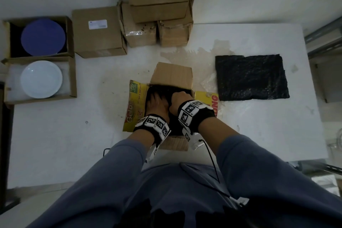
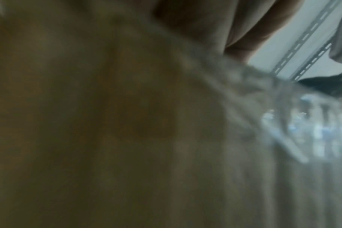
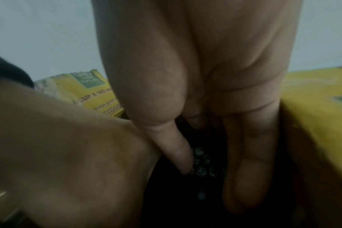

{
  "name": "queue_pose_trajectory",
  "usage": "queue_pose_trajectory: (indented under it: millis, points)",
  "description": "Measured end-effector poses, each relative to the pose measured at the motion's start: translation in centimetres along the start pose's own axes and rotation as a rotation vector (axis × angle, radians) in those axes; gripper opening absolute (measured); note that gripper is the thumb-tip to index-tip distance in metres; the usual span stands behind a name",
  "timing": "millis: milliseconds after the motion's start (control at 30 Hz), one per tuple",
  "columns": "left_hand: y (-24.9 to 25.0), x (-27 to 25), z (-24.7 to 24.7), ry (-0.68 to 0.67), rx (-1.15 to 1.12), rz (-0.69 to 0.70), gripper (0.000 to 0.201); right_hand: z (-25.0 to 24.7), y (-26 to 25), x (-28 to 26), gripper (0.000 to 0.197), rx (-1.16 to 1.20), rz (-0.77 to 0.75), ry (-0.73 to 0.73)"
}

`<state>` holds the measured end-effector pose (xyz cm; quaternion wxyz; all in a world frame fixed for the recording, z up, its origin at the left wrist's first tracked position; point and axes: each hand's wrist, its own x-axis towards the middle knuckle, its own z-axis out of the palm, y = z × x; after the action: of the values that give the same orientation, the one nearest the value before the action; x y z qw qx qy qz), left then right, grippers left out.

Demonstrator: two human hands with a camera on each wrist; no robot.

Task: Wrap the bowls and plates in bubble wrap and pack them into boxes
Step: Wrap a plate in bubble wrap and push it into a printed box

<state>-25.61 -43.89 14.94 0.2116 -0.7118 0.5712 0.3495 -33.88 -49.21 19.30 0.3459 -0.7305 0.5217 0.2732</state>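
Observation:
An open cardboard box with yellow printed flaps stands at the table's middle, right before me. A bundle in black bubble wrap lies inside it; what it wraps is hidden. My left hand lies spread on the bundle. My right hand reaches down beside it, its fingers straight along the black bubble wrap and its thumb touching it. The left wrist view is blurred, showing only brown cardboard and clear plastic.
At the left, one open box holds a blue plate and another a white plate. Closed cardboard boxes are stacked at the back. A black bubble wrap sheet lies at the right, clear plastic film behind the box.

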Motion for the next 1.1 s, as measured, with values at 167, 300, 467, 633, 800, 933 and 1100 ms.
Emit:
queue_pose_trajectory:
  millis: [167, 300, 467, 633, 800, 933, 1100]
  points:
    - [0.4, -0.3, 0.0, 0.049, 0.005, -0.001, 0.080, 0.3, 0.5, 0.1, 0.018, -0.023, -0.024, 0.017]
    - [0.4, -0.8, 0.0, 0.078, 0.010, -0.007, 0.075, 0.4, 0.5, -0.1, 0.012, -0.026, -0.029, 0.011]
    - [0.3, -0.8, -0.2, 0.090, -0.036, 0.006, 0.072, 0.5, 0.2, -0.1, 0.015, -0.027, -0.017, 0.004]
    - [0.1, -1.8, 0.8, 0.132, -0.093, 0.051, 0.060, 0.2, 0.0, -0.6, 0.016, -0.044, -0.022, 0.020]
    - [0.1, -1.3, 0.7, 0.148, 0.028, 0.026, 0.077, 0.0, -0.3, -1.9, 0.008, -0.027, -0.018, 0.086]
    - [0.4, -1.3, 0.3, 0.097, 0.054, 0.019, 0.076, 0.7, -0.3, -1.3, 0.033, -0.004, 0.010, 0.084]
    - [0.4, -2.5, 1.3, 0.282, 0.075, 0.025, 0.081, 1.4, -0.7, -1.1, 0.041, -0.017, 0.018, 0.092]
